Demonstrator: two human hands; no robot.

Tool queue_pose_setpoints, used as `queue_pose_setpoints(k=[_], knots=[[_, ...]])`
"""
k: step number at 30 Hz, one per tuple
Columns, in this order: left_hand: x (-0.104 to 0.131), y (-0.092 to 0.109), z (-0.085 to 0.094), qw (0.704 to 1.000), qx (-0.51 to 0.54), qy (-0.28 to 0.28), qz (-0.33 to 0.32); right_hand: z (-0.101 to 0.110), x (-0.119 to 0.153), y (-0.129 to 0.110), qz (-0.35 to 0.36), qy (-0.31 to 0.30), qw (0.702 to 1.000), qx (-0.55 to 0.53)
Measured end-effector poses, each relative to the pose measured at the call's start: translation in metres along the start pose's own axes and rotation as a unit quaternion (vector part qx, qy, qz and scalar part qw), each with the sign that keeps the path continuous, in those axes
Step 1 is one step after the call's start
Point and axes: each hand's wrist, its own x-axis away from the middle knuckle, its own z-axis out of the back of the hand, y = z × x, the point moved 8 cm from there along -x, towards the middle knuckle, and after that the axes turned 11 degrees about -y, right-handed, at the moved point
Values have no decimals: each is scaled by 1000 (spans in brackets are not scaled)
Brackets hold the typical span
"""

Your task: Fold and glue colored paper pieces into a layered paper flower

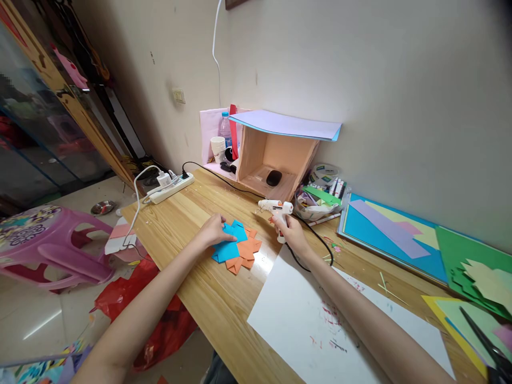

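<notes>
A white glue gun [286,207] is in my right hand [291,234], its nozzle pointing left above the wooden table. The fingers of that hand are wrapped round the handle. My left hand [211,231] grips the left edge of a blue folded paper piece [229,249], thumb on top, the other fingers partly hidden. Next to it, and partly under it, orange folded paper pieces [248,248] fan out on the table. From the glue gun a black cord curves back past my right wrist.
A white power strip [172,186] with plugs lies at the table's far left. Behind are a cardboard box [276,157] and a tub of markers and scraps [318,200]. White paper [296,320] lies under my right arm. Coloured sheets [400,229] and black scissors [486,341] are at right.
</notes>
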Motion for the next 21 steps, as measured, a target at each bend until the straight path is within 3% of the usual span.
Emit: queue_pose_setpoints(k=[7,9,12,14,16,18,20,21], knots=[[-2,1,2,999,26,-21,-34,5,-2,13,3,17,994,-106],[2,4,4,995,77,-32,-56,5,-2,14,5,16,993,-119],[10,9,-2,972,200,-106,-68,6,-2,15,2,16,991,-136],[15,11,0,957,252,-126,-64,6,-1,15,-1,19,989,-145],[20,12,15,962,257,-61,-75,6,1,15,-2,23,988,-154],[29,15,40,966,223,65,-113,6,2,15,-3,28,986,-165],[46,24,58,956,147,174,-183,7,3,15,-4,33,984,-174],[55,32,60,948,88,203,-230,7,3,14,-4,36,983,-178]])
